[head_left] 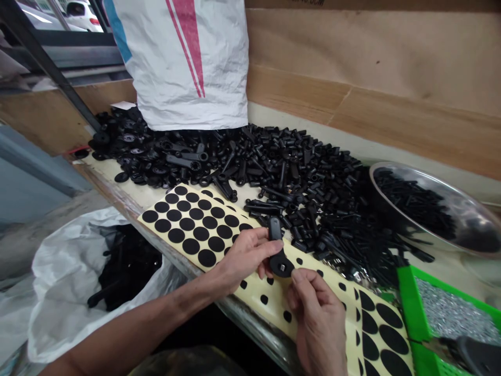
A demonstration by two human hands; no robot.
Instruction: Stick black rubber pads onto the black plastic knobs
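My left hand (250, 256) is closed around a black plastic crank handle (275, 230) with a flat arm and a round end. A small shiny metal piece shows in the middle of that round end. The thumb and forefinger of my right hand (317, 308) pinch the disc's edge; whether a thin sticker lies between them I cannot tell. Beneath both hands lie pale yellow backing sheets (254, 300) with small black dots. Sheets of larger round black stickers (201, 233) spread out to the left, and more big stickers (391, 339) lie at the right.
Loose black plastic parts (289, 162) heap across the table behind the hands. A steel bowl (477, 219) of thin black pieces and a green tray (409, 297) of small metal pieces stand right. A white sack (188, 62) rises behind; an open bag (50, 261) of black parts sits lower left.
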